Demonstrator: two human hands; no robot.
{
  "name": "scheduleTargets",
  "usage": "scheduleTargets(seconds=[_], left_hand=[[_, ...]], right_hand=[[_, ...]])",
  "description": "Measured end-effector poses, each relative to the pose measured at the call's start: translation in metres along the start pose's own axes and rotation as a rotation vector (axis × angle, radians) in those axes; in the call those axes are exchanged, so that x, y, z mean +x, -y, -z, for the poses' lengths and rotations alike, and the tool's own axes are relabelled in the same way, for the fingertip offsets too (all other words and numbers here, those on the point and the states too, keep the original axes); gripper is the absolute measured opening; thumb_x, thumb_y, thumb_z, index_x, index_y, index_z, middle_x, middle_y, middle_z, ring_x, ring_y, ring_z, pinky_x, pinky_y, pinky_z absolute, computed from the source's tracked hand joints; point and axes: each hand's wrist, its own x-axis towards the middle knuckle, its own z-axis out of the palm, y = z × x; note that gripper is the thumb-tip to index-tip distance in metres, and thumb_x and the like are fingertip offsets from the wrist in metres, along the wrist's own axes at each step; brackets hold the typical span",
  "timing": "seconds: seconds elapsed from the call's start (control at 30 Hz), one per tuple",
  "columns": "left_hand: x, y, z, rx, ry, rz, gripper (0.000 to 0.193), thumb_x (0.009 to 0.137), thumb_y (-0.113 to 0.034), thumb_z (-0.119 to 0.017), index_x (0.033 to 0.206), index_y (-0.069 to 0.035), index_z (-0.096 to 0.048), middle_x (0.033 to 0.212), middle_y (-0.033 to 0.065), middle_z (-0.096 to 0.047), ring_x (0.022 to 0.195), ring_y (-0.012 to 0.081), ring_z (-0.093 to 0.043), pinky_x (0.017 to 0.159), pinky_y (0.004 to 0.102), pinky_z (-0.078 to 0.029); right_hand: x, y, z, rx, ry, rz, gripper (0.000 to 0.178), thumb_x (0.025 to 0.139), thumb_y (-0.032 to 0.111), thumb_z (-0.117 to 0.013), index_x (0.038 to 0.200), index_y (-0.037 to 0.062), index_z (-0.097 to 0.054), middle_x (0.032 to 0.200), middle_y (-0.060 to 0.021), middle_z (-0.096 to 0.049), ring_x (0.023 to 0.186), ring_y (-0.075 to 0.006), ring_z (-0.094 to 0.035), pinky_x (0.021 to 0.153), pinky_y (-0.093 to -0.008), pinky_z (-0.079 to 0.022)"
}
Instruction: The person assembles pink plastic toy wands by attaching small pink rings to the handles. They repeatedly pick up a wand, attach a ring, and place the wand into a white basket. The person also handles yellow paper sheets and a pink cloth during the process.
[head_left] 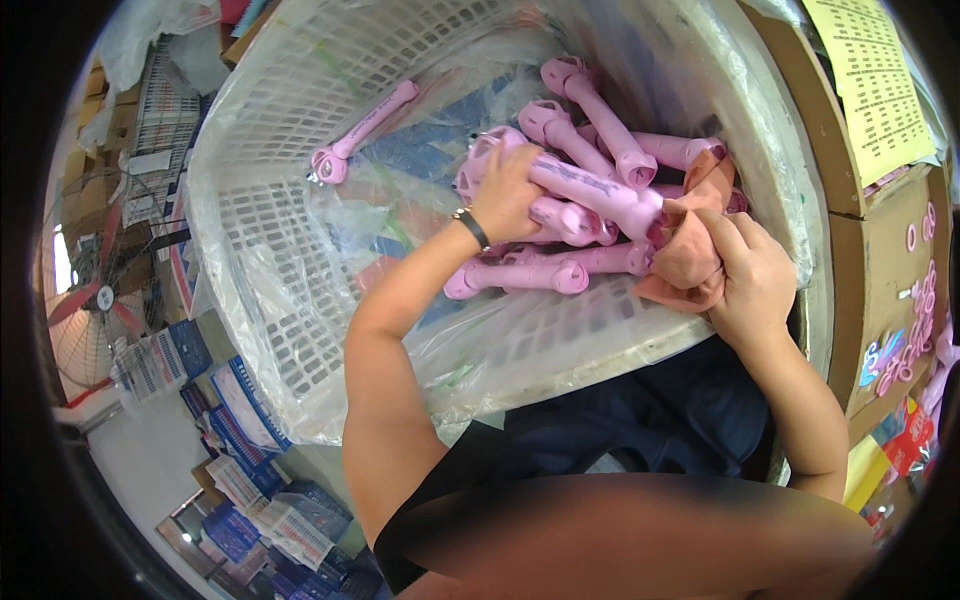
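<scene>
My left hand (pixel 508 196), with a dark band on its wrist, is wrapped round a pink tubular part (pixel 592 188) near its openwork head. Dark printing runs along the tube. At the tube's other end, my right hand (pixel 752 278) grips an orange cloth (pixel 690 256) and presses it against the rim. The cloth covers some of that end. Several like pink parts lie heaped under and behind it, among them a pink tube (pixel 525 277) on the near side. One more pink part (pixel 364 132) lies apart at the left.
A white slatted plastic basket (pixel 290 345), lined with clear film, surrounds the parts. Cardboard boxes (pixel 895 260) with a yellow printed sheet (pixel 872 85) and small pink rings (pixel 910 350) stand at the right. A fan (pixel 103 300) and stacked blue-and-white crates (pixel 235 420) are at the left.
</scene>
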Motion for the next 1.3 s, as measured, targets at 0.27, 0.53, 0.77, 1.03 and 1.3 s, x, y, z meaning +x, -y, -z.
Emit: scheduleTargets(seconds=[0.27, 0.53, 0.77, 1.03, 1.3], left_hand=[[0.002, -0.012, -0.018, -0.161, -0.072, -0.017, 0.034, 0.055, -0.018, -0.075, 0.081, -0.002, -0.059, 0.145, 0.0300, -0.025, 0.135, 0.0488, -0.022, 0.109, 0.0608, -0.017], [-0.009, -0.046, 0.035, -0.183, -0.165, -0.078, 0.037, 0.058, -0.016, -0.078, 0.085, -0.006, -0.054, 0.114, 0.0176, -0.055, 0.109, 0.0403, -0.050, 0.099, 0.0531, -0.036], [-0.018, 0.002, 0.070, -0.156, -0.034, 0.040, 0.030, 0.064, -0.008, -0.072, 0.090, -0.012, -0.059, 0.083, 0.0115, -0.061, 0.086, 0.0330, -0.059, 0.078, 0.0447, -0.045], [0.020, 0.147, 0.015, 0.069, 0.125, 0.008, 0.041, 0.065, -0.011, -0.074, 0.103, -0.011, -0.059, 0.107, 0.0106, -0.060, 0.112, 0.0320, -0.053, 0.098, 0.0529, -0.036], [0.010, 0.162, 0.015, 0.150, 0.187, 0.110, 0.029, 0.068, -0.016, -0.072, 0.095, -0.010, -0.061, 0.097, 0.0112, -0.060, 0.098, 0.0315, -0.057, 0.089, 0.0454, -0.042]], right_hand=[[-0.006, -0.005, -0.003, -0.012, -0.025, 0.007, 0.034, 0.075, 0.020, -0.058, 0.106, 0.0080, -0.064, 0.081, -0.0096, -0.059, 0.075, -0.0314, -0.060, 0.063, -0.0387, -0.047], [-0.006, -0.005, -0.002, 0.004, -0.045, -0.014, 0.034, 0.074, 0.019, -0.058, 0.106, 0.0081, -0.064, 0.082, -0.0090, -0.060, 0.075, -0.0314, -0.060, 0.064, -0.0390, -0.047], [-0.003, -0.003, -0.003, -0.009, -0.117, 0.041, 0.060, 0.057, 0.049, -0.078, 0.104, 0.0132, -0.066, 0.075, -0.0053, -0.057, 0.068, -0.0261, -0.059, 0.059, -0.0368, -0.046], [-0.001, -0.004, -0.004, -0.024, -0.123, 0.043, 0.051, 0.062, 0.040, -0.075, 0.103, 0.0119, -0.066, 0.074, -0.0053, -0.057, 0.065, -0.0265, -0.059, 0.056, -0.0370, -0.046], [-0.001, -0.006, -0.004, -0.011, -0.113, 0.035, 0.037, 0.068, 0.027, -0.067, 0.101, 0.0094, -0.066, 0.078, -0.0070, -0.060, 0.068, -0.0271, -0.059, 0.059, -0.0372, -0.047]])
